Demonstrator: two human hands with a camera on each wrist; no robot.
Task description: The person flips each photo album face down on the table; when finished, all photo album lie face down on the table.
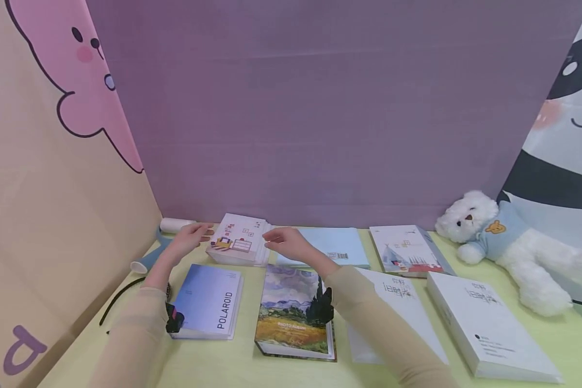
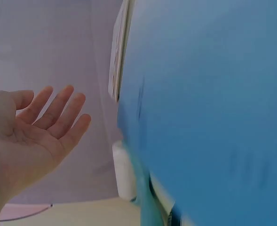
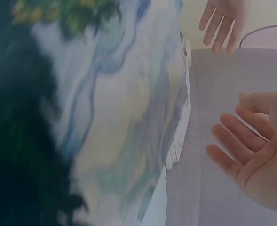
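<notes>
Fingers (image 2: 55, 107) extended, left hand (image 1: 188, 242) and right hand (image 1: 292, 244) flank album (image 1: 236, 237).

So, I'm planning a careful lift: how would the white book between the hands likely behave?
The white book looks thick, so it's probably fairly heavy. Its top looks flat and unbent, suggesting stiffness. It lies on its broad face, so tipping or rolling seems unlikely.

Backdrop (image 1: 320, 118)'s plain dusty purple, worktop (image 1: 199, 361) pale yellow-green. White book (image 1: 237, 231) left of centre has little red and yellow cartoon drawings, lower-left POLAROID book (image 1: 203, 302) fades blue to lilac, and the far-right bear (image 1: 533, 258)'s white in a light blue shirt (image 1: 513, 229).
</notes>
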